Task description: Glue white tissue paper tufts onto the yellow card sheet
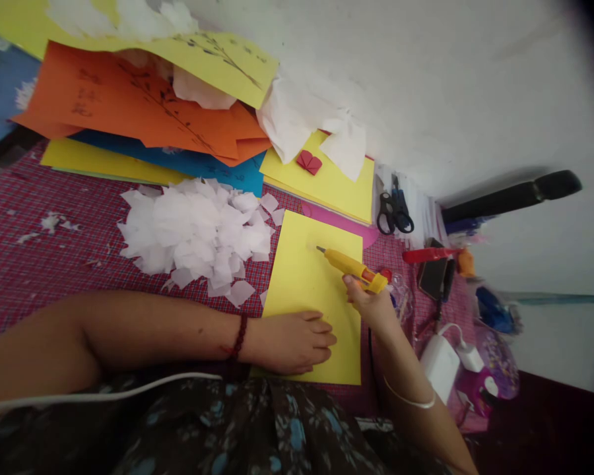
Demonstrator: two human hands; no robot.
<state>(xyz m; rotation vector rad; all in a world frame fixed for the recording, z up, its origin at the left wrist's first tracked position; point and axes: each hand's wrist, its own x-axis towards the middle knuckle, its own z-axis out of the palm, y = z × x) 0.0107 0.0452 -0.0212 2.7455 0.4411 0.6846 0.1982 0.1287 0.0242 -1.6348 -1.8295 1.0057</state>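
A yellow sheet of paper (307,284) lies in front of me on a checked cloth. My left hand (294,342) rests flat on its lower part, fingers stretched out and holding nothing. With my right hand (369,300) I grip a yellow hot glue gun (349,265), its dark nozzle pointing left over the upper part of the sheet. A faint glossy spot shows by the nozzle; whether the tip touches the paper I cannot tell. Left of the sheet is a heap of white paper squares (198,231), several of them loose near the sheet's edge.
Orange paper (103,105) with drawn branches lies at the back left. Behind the sheet, a red paper piece (309,162) sits on stacked yellow paper (344,191). Black scissors (386,214) lie back right. A white power bank (440,366) and a charger (470,358) are at the right.
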